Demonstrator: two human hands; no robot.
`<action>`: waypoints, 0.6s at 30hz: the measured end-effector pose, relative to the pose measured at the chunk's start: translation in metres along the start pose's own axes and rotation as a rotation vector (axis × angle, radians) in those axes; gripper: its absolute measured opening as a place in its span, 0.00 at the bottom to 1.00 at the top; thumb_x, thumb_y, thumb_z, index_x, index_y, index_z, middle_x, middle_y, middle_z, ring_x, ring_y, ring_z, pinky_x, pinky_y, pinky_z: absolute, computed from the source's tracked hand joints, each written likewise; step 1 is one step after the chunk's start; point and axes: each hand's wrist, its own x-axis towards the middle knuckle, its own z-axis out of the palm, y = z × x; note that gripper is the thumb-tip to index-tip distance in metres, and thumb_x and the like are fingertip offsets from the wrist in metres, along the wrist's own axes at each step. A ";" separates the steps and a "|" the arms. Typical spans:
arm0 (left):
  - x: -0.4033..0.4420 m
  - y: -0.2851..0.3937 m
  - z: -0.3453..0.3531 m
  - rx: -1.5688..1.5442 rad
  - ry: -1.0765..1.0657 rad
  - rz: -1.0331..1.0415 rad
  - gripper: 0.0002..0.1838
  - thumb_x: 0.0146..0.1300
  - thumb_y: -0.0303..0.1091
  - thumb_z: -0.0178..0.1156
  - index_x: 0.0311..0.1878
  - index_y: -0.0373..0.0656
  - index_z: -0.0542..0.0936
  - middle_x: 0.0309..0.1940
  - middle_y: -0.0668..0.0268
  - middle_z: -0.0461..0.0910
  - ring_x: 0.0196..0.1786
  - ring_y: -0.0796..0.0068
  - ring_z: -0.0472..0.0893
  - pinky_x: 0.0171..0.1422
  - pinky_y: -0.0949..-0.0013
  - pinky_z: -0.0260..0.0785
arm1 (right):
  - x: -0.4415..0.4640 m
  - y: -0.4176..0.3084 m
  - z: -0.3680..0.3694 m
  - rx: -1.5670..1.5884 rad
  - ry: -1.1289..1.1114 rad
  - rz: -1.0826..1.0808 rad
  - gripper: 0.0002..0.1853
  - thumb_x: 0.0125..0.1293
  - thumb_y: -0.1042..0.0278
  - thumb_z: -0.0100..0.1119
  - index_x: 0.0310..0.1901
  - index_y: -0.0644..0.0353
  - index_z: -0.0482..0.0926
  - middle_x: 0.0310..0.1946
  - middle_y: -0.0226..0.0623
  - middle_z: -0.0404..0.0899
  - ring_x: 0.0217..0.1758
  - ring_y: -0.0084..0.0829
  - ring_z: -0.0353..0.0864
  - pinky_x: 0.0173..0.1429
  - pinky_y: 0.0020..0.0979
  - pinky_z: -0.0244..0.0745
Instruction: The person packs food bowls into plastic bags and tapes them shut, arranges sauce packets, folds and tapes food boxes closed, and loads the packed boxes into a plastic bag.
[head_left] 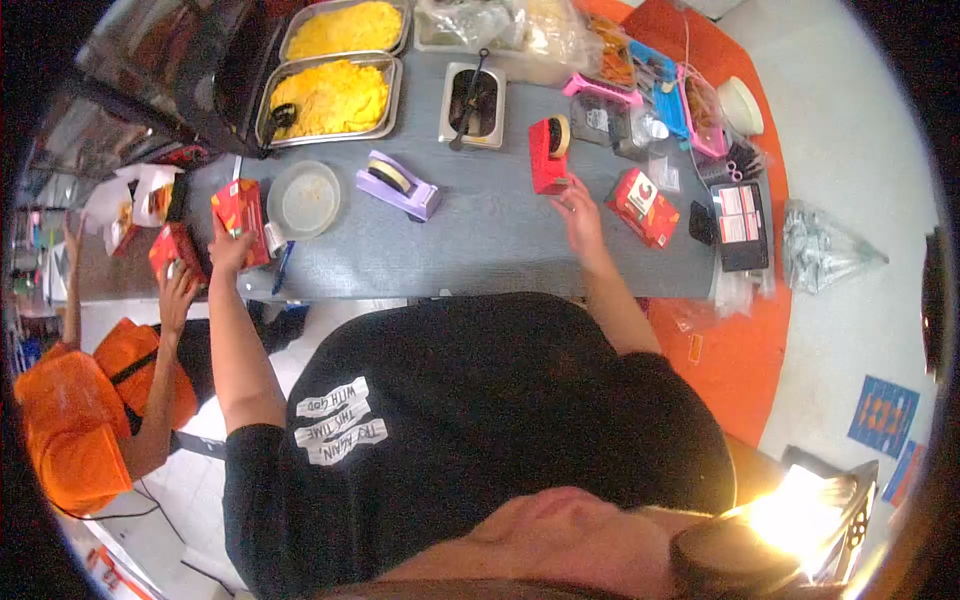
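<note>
On the left of the grey table, my left hand point(230, 248) is closed on a red box point(240, 212). My right hand point(580, 212) reaches to the lower end of a red tape dispenser point(546, 165), its fingertips at the dispenser; whether they grip it is unclear. Between my hands stands a purple tape dispenser point(400, 187) beside a round translucent lid point(304, 199). Another red box point(643, 208), with a white patch, lies right of my right hand. A blue pen point(283, 267) is near the box in my left hand.
A co-worker in orange point(100, 400) stands at the left, one hand on another red box point(178, 252). Metal trays of yellow food point(335, 98) and a metal container with a utensil point(472, 105) line the back. Plastic baskets point(700, 110) and a black tray point(741, 228) are at the right.
</note>
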 end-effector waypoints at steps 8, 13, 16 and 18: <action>-0.066 0.052 -0.034 -0.059 0.161 0.203 0.58 0.42 0.49 0.70 0.73 0.52 0.45 0.54 0.39 0.70 0.59 0.41 0.68 0.64 0.52 0.61 | 0.026 0.051 -0.018 -0.036 0.516 0.155 0.10 0.62 0.68 0.50 0.37 0.64 0.78 0.40 0.36 0.77 0.43 0.29 0.75 0.42 0.31 0.73; -0.176 0.161 -0.054 -0.051 0.101 0.777 0.54 0.40 0.43 0.71 0.70 0.45 0.52 0.56 0.42 0.67 0.58 0.45 0.68 0.62 0.53 0.62 | -0.046 0.036 -0.046 0.302 0.206 0.257 0.07 0.59 0.68 0.51 0.34 0.61 0.76 0.37 0.37 0.77 0.38 0.29 0.74 0.44 0.29 0.70; -0.222 0.219 -0.008 -0.137 -0.207 0.943 0.52 0.40 0.45 0.71 0.70 0.52 0.55 0.55 0.41 0.66 0.58 0.42 0.68 0.63 0.52 0.60 | -0.102 0.030 -0.034 0.206 -0.228 0.300 0.09 0.61 0.65 0.51 0.33 0.61 0.76 0.36 0.37 0.76 0.40 0.30 0.73 0.46 0.33 0.69; -0.248 0.254 0.034 -0.057 -0.383 0.994 0.51 0.41 0.49 0.70 0.70 0.58 0.56 0.56 0.42 0.63 0.60 0.42 0.65 0.63 0.49 0.58 | -0.112 0.025 -0.033 0.159 -0.390 0.346 0.09 0.62 0.64 0.50 0.33 0.61 0.75 0.37 0.36 0.76 0.41 0.30 0.74 0.48 0.34 0.68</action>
